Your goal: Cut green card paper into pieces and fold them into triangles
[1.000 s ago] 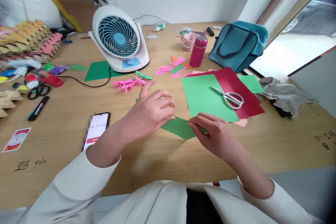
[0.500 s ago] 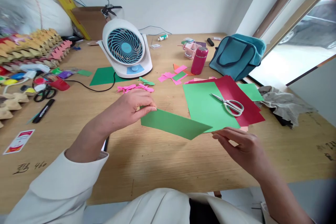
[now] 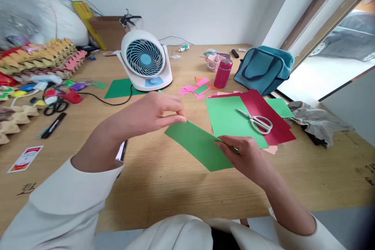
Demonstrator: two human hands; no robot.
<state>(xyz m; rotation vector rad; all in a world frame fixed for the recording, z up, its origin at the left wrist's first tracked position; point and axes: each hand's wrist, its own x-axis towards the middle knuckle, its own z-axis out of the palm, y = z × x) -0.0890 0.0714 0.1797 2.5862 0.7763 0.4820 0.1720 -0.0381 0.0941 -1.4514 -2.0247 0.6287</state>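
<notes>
A strip of green paper [image 3: 199,146] is held in the air above the table, tilted, its long upper edge running down to the right. My left hand [image 3: 158,113] pinches that edge near the upper left end between thumb and fingers. Further along the same edge, my right hand [image 3: 244,156] grips the paper and covers its right end. Behind my right hand lies a larger light green sheet [image 3: 225,113], with white-handled scissors [image 3: 260,124] resting across it and dark red sheets [image 3: 260,105].
A white fan [image 3: 145,56] stands at the back on a dark green sheet [image 3: 117,88]. Pink paper pieces [image 3: 190,88], a magenta bottle [image 3: 223,73] and a teal bag [image 3: 263,68] sit behind the sheets. Black scissors [image 3: 55,106] and a black marker [image 3: 53,125] lie left.
My right hand has moved left and now holds the strip's upper edge closer to my left hand. The strip's face has swung more into view. My left hand has shifted slightly right.
</notes>
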